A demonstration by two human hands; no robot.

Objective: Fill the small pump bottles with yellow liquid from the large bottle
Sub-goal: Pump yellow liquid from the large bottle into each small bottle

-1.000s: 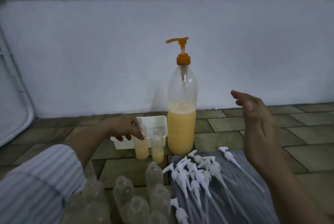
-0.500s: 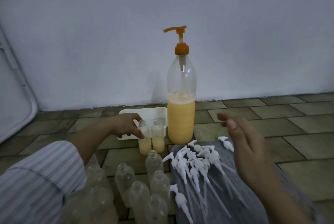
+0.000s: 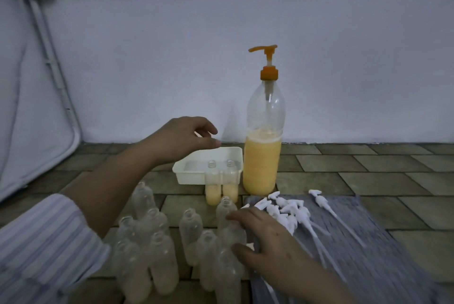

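So the big bottle [image 3: 264,156] sits at about 12 o'clock from us on the tiled floor [image 3: 368,168], roughly half full of yellow liquid, orange pump [image 3: 266,58] on top with the spout aimed to 9 o'clock. That makes sense: the white tray [image 3: 194,176] is right beside it on that side, probably to catch drips.

The grey mat [image 3: 368,242] at 3 o'clock keeps the white pump tops [image 3: 287,208] off the floor and in easy reach for capping later, we'd guess.

The empty small bottles [image 3: 152,242] are bunched at 6 to 7 o'clock, a handy queue. Two part-filled bottles [image 3: 222,189] stand in front of the tray, touching each other, necks open, parked just below the spout.

Our left hand [image 3: 181,139] hovers above the tray with loosely curled fingers, gripping nothing. Our right hand [image 3: 267,242] is down at 5 o'clock, fingers wrapping the clear bottle [image 3: 227,210] at the edge of the bunch, thumb low on it. Looks like we're picking up the next one to fill.
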